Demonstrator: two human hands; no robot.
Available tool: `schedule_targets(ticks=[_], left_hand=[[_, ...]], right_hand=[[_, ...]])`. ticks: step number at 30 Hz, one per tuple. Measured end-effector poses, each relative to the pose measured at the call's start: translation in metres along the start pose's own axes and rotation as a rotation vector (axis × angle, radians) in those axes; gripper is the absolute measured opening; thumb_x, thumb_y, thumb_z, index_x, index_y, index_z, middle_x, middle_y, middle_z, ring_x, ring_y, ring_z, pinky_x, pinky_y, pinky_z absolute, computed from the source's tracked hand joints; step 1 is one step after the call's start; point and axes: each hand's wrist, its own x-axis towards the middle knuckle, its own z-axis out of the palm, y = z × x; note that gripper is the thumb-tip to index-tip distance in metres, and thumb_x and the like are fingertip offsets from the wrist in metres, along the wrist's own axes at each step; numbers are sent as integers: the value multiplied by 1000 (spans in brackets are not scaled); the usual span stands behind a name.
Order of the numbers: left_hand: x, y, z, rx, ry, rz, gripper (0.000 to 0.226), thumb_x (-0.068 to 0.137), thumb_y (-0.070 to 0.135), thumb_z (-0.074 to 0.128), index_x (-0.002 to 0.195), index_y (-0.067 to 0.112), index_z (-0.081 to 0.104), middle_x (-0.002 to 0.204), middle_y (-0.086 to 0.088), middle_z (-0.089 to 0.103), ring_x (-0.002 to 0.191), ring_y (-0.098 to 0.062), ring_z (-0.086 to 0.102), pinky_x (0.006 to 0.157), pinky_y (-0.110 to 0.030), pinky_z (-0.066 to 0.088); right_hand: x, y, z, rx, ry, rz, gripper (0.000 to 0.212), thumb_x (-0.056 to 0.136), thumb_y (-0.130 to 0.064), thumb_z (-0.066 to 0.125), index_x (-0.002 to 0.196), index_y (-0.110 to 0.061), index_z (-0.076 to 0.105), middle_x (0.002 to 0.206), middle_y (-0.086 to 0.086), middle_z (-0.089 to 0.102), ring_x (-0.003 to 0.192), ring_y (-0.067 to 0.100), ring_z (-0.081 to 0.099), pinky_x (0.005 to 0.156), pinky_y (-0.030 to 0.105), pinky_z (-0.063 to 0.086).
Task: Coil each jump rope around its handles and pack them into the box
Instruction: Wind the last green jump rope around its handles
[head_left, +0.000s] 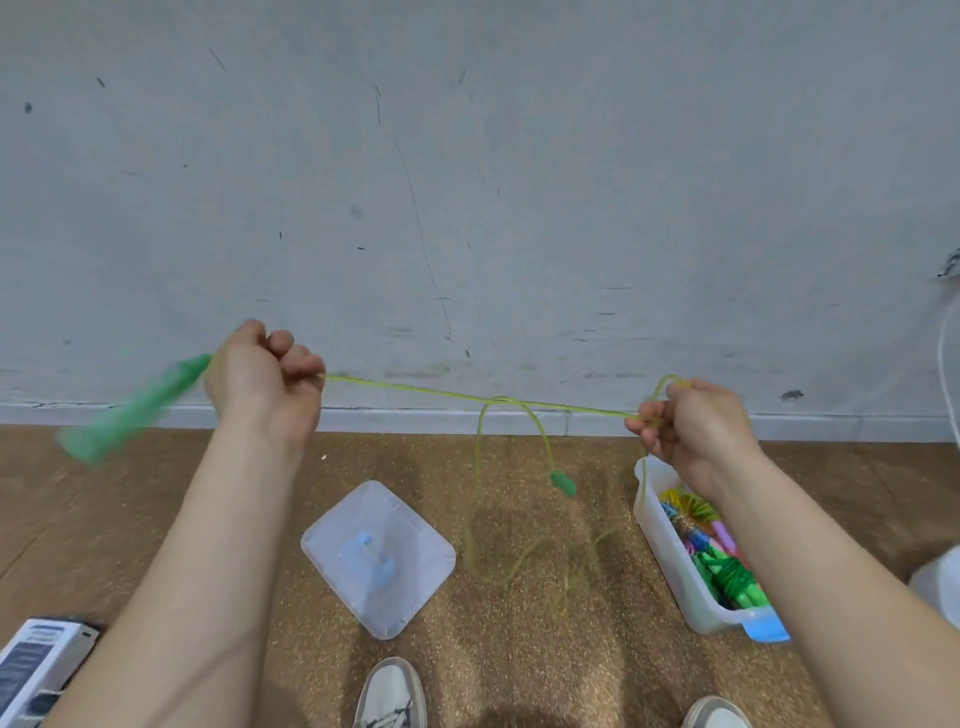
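My left hand (262, 376) grips one end of a green jump-rope handle (132, 410), which sticks out blurred to the lower left. A thin yellow-green rope (467, 397) runs taut from that fist across to my right hand (685, 423), which pinches it in a small loop. More of the rope hangs down in a loop and lies loose on the floor (519, 561). The second green handle (563, 482) dangles in the air between my hands. The white box (670, 566) stands at the right, holding several coiled ropes in mixed colours.
The box's clear lid (379, 558) with blue clips lies on the brown floor between my arms. My two shoes (392, 693) show at the bottom edge. A white-and-blue carton (36, 660) lies at bottom left. A scuffed grey wall rises ahead.
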Motion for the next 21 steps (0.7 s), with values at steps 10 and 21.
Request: schedule_targets(ticks=[10, 21], left_hand=[[-57, -56, 17, 1344, -616, -133, 19, 97, 37, 47, 89, 23, 57, 80, -3, 72, 47, -10, 39, 40, -20, 21], [-80, -131, 12, 1421, -1237, -546, 28, 104, 36, 27, 89, 14, 37, 64, -12, 67, 38, -14, 32, 44, -27, 21]], right_hand=[[-29, -18, 22, 482, -396, 113, 19, 91, 5, 36, 89, -12, 43, 71, 14, 60, 52, 22, 66, 47, 22, 53], [-5, -31, 7, 808, -257, 57, 14, 92, 8, 39, 90, -4, 45, 78, 22, 61, 60, 28, 70, 57, 29, 58]])
